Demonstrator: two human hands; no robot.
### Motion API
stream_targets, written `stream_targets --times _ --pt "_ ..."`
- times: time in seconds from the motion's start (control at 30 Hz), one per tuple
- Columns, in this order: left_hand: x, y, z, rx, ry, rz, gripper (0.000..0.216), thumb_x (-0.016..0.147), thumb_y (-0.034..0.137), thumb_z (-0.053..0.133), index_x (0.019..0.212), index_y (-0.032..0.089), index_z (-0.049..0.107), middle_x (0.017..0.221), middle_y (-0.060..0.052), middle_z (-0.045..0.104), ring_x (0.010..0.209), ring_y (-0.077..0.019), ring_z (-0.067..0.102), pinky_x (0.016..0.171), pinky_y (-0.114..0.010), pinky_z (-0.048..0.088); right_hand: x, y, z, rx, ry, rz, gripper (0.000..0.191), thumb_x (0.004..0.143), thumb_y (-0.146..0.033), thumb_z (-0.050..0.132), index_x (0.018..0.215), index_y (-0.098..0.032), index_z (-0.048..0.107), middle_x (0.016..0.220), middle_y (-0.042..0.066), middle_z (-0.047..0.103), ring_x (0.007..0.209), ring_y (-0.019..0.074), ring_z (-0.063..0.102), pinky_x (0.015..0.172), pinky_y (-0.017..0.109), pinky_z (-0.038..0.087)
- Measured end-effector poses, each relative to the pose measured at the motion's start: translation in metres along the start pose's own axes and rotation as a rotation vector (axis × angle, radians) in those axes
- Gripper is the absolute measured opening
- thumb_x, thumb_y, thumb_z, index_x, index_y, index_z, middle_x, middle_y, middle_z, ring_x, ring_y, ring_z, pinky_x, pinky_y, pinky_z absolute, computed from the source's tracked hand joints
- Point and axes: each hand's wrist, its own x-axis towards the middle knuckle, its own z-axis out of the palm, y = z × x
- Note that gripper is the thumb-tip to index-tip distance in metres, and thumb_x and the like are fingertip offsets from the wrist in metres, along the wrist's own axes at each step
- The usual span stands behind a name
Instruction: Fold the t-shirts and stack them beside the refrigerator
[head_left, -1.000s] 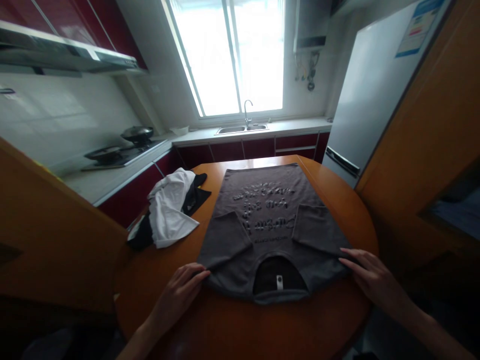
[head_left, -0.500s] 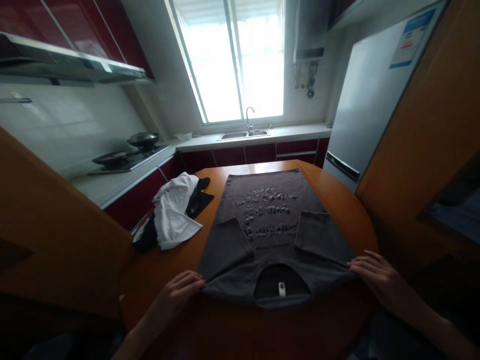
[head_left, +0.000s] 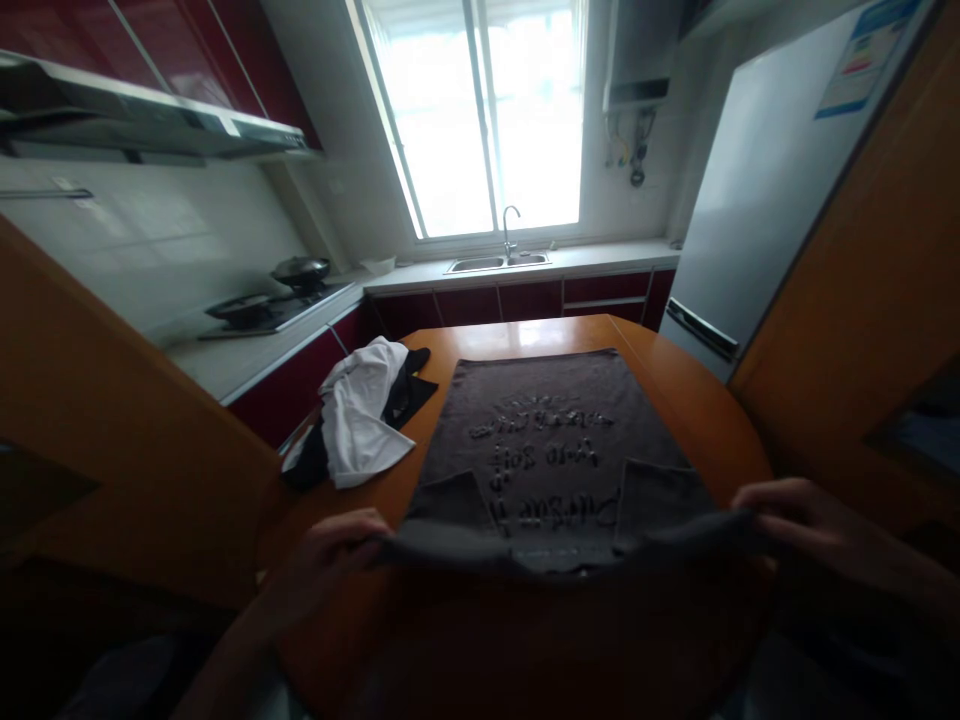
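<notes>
Change since earlier: both hands have lifted the near, collar end of the grey T-shirt [head_left: 547, 450] off the table [head_left: 675, 400]; a second ago that edge lay flat with the neck opening and label showing, and now it hangs as a raised band that hides them; the view has also tipped up a little
Left hand: left hand [head_left: 330, 545] is closed in a pinch on the near left corner of the shirt; it looks blurred, so the exact finger hold is unclear
Right hand: right hand [head_left: 810, 520] pinches the near right corner, fingers curled over the cloth edge; also blurred
Shirt position: far end lies flat on the round wooden table, print side up, both sleeves folded inward; only the near end is in the air, stretched between the two hands
Nearby: pile of white and black clothes [head_left: 360, 415] sits on the table just left of the shirt, apart from it
Risk, sleeves: my judgement is that the folded-in sleeves could slide or flop open as the near end rises, since nothing pins them
Risk, uneven lift: if one hand rises or pulls more than the other, the cloth would likely skew and crease
Risk, drag: a pull toward the body could haul the flat far end out of line
Risk, grip: a shallow pinch might let a corner slip out
</notes>
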Motion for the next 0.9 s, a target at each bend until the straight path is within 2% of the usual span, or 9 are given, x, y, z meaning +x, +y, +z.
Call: stream_targets --times 0.03,0.07,0.17,0.27,0.4,0.53,0.6,0.77,0.9 --pt "0.018 -0.005 0.0 -0.037 0.056 -0.062 0.032 0.092 0.045 0.06 0.09 0.017 0.075 0.084 -0.007 0.073 0.077 -0.0205 0.067 0.068 -0.026 0.054 0.023 -0.003 -0.006 0.099 -0.108 -0.009 0.043 0.086 -0.058 0.059 0.091 -0.02 0.079 0.087 0.011 0.075 0.079 0.0269 0.069 0.07 0.034 0.056" --pt "0.037 -0.011 0.002 -0.068 0.115 -0.112 0.034 0.088 0.048 0.064 0.092 0.017 0.076 0.087 -0.007 0.074 0.079 -0.0221 0.068 0.07 -0.027 0.055 0.046 -0.005 -0.009 0.162 -0.132 -0.014 0.046 0.085 -0.059 0.059 0.093 -0.019 0.079 0.09 0.011 0.075 0.082 0.0268 0.069 0.073 0.034 0.055" --pt "0.089 -0.033 0.013 -0.177 0.267 -0.242 0.047 0.077 0.056 0.07 0.099 0.016 0.077 0.098 -0.009 0.078 0.091 -0.0275 0.071 0.08 -0.032 0.056 0.108 0.002 -0.004 0.258 -0.055 0.081 0.049 0.074 -0.063 0.067 0.082 -0.016 0.077 0.08 0.008 0.073 0.074 0.0241 0.066 0.067 0.032 0.052" --pt "0.121 -0.057 0.025 -0.184 0.271 -0.329 0.052 0.067 0.059 0.074 0.094 0.015 0.079 0.094 -0.009 0.079 0.091 -0.0305 0.072 0.079 -0.035 0.056 0.144 0.023 0.015 0.253 -0.015 0.183 0.048 0.066 -0.061 0.073 0.078 -0.014 0.077 0.076 0.007 0.074 0.071 0.0229 0.065 0.064 0.031 0.051" --pt "0.13 -0.082 0.03 -0.155 0.205 -0.349 0.051 0.068 0.06 0.073 0.091 0.016 0.08 0.092 -0.009 0.079 0.094 -0.0322 0.072 0.08 -0.035 0.055 0.157 0.047 0.033 0.205 0.071 0.214 0.043 0.063 -0.056 0.075 0.076 -0.015 0.078 0.077 0.008 0.076 0.073 0.0232 0.067 0.065 0.03 0.05" --pt "0.128 -0.092 0.025 -0.18 0.181 -0.363 0.05 0.071 0.06 0.072 0.093 0.015 0.08 0.094 -0.009 0.079 0.094 -0.0312 0.072 0.079 -0.034 0.055 0.154 0.046 0.029 0.239 0.142 0.26 0.04 0.061 -0.053 0.076 0.076 -0.015 0.079 0.077 0.01 0.077 0.072 0.0242 0.068 0.063 0.031 0.05" --pt "0.132 -0.093 0.021 -0.181 0.231 -0.341 0.049 0.072 0.059 0.073 0.095 0.015 0.08 0.096 -0.008 0.079 0.095 -0.0298 0.072 0.08 -0.032 0.055 0.154 0.04 0.022 0.252 0.172 0.254 0.038 0.062 -0.051 0.077 0.077 -0.016 0.079 0.08 0.011 0.078 0.075 0.025 0.069 0.064 0.031 0.052" --pt "0.159 -0.097 0.019 -0.164 0.445 -0.289 0.055 0.072 0.06 0.073 0.1 0.014 0.079 0.099 -0.01 0.079 0.095 -0.0287 0.072 0.082 -0.033 0.056 0.17 0.034 0.011 0.239 0.326 0.228 0.032 0.067 -0.046 0.076 0.08 -0.017 0.079 0.085 0.011 0.078 0.079 0.025 0.07 0.067 0.03 0.053" --pt "0.179 -0.108 0.03 -0.085 0.452 -0.273 0.052 0.069 0.06 0.071 0.091 0.013 0.079 0.094 -0.012 0.079 0.093 -0.0305 0.073 0.083 -0.036 0.055 0.189 0.047 0.025 0.231 0.354 0.266 0.027 0.067 -0.042 0.076 0.072 -0.016 0.076 0.077 0.011 0.077 0.072 0.0231 0.069 0.064 0.03 0.053"
